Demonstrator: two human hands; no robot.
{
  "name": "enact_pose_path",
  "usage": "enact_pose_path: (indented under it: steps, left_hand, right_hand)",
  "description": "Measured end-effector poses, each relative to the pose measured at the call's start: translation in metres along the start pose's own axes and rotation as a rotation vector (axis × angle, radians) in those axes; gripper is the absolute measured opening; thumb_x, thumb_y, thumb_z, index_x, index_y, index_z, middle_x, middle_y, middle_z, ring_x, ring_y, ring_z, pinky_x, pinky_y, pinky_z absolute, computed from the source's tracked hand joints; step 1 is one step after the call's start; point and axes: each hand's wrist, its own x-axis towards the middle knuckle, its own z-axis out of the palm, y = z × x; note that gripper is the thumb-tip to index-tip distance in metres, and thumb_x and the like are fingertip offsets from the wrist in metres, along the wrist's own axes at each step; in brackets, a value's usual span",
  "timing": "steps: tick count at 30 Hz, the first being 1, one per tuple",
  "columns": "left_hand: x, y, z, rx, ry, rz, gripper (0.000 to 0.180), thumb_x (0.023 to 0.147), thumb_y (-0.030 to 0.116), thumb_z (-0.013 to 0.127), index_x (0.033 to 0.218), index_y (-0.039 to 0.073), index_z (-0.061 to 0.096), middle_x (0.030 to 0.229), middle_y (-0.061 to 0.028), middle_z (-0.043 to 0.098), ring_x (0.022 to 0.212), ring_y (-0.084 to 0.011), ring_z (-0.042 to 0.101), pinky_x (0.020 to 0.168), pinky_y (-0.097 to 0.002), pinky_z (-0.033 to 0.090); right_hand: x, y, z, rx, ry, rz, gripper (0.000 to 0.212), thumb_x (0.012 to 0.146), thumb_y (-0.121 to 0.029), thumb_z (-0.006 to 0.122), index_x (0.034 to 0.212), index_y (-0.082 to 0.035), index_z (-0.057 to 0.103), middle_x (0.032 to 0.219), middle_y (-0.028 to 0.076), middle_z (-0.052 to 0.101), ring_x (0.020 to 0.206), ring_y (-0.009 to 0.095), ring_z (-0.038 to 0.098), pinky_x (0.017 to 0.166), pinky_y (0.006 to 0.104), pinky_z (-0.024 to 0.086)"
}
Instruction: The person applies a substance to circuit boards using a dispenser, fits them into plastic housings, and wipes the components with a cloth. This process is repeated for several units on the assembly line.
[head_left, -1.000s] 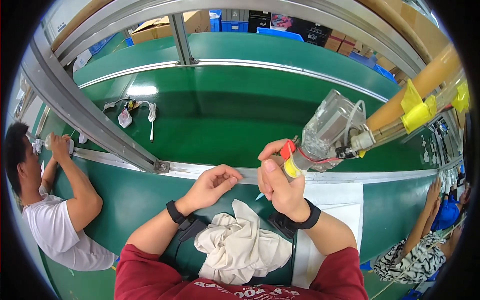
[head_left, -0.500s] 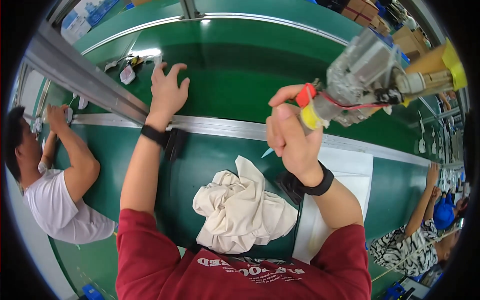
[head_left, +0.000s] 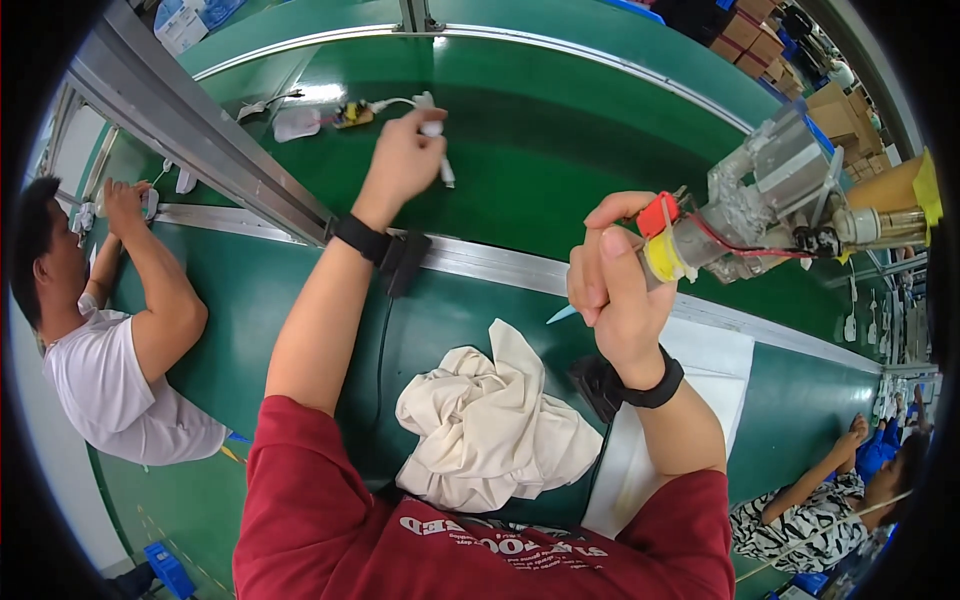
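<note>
My left hand reaches over the green conveyor belt, its fingers closed on a white cable. The cable runs left to a small circuit board with yellow parts, which lies beside a whitish plastic casing. At the right, my raised right hand grips the grey tube of a handheld tool. The tool has yellow tape, a red switch piece and red wire, with a clear, lumpy-coated body and an amber part beyond. A light-blue pointed tip shows below the right fingers.
A crumpled cream cloth lies on the green bench before me, with white foam sheets to its right. A metal post slants up at the left, and a metal rail edges the belt. People sit on both sides.
My left hand has moved right and its fingers have closed on the white cable. The board and casing have shifted right on the belt. The right hand still holds the tool.
</note>
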Motion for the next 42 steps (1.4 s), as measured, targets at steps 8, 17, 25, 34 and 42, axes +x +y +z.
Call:
enact_pose_path:
  steps: [8,17,25,34,42]
  left_hand:
    - [0.017,0.015,-0.003,0.175,0.004,0.43,0.044,0.084,0.002,0.053,0.127,0.005,0.05,0.118,-0.0169,0.06,0.106,-0.0305,0.06,0.092,-0.0394,0.047]
    - [0.061,-0.039,-0.018,0.921,-0.127,0.457,0.039,0.076,0.001,0.059,0.115,0.007,0.056,0.11,-0.0168,0.06,0.102,-0.0326,0.058,0.091,-0.0394,0.046]
    - [0.035,0.032,-0.036,0.501,-0.266,0.28,0.03,0.08,0.018,0.069,0.104,0.005,0.058,0.096,-0.0095,0.062,0.087,-0.023,0.061,0.074,-0.0352,0.05]
    - [-0.025,0.058,-0.028,-0.739,-0.806,-0.513,0.028,0.092,0.022,0.06,0.102,-0.003,0.052,0.098,-0.0106,0.06,0.088,-0.0182,0.066,0.067,-0.022,0.053]
    - [-0.078,0.084,0.011,-1.057,-1.044,-0.53,0.029,0.095,0.011,0.048,0.121,-0.003,0.043,0.105,-0.0112,0.059,0.102,-0.0225,0.064,0.076,-0.0241,0.054]
  right_hand:
    - [0.001,0.001,-0.005,-0.012,0.014,0.001,0.018,0.097,-0.018,0.045,0.103,-0.001,0.043,0.052,-0.001,0.036,0.037,0.005,0.031,0.035,0.0216,0.026]
    - [0.0,-0.001,0.002,0.009,-0.012,0.01,0.015,0.096,-0.016,0.044,0.102,-0.002,0.043,0.051,-0.001,0.037,0.036,0.005,0.03,0.036,0.0218,0.026]
    - [0.001,-0.001,0.001,0.008,-0.007,0.006,0.015,0.096,-0.015,0.045,0.102,-0.002,0.043,0.05,-0.002,0.037,0.037,0.005,0.031,0.036,0.0219,0.025]
    - [0.003,-0.008,-0.001,-0.021,-0.013,0.019,0.017,0.096,-0.017,0.045,0.102,-0.002,0.042,0.051,-0.001,0.037,0.037,0.005,0.032,0.037,0.0218,0.026]
    - [0.022,-0.026,-0.013,-0.01,0.063,0.064,0.02,0.098,-0.022,0.044,0.104,-0.004,0.043,0.051,-0.001,0.035,0.037,0.007,0.032,0.036,0.0229,0.026]
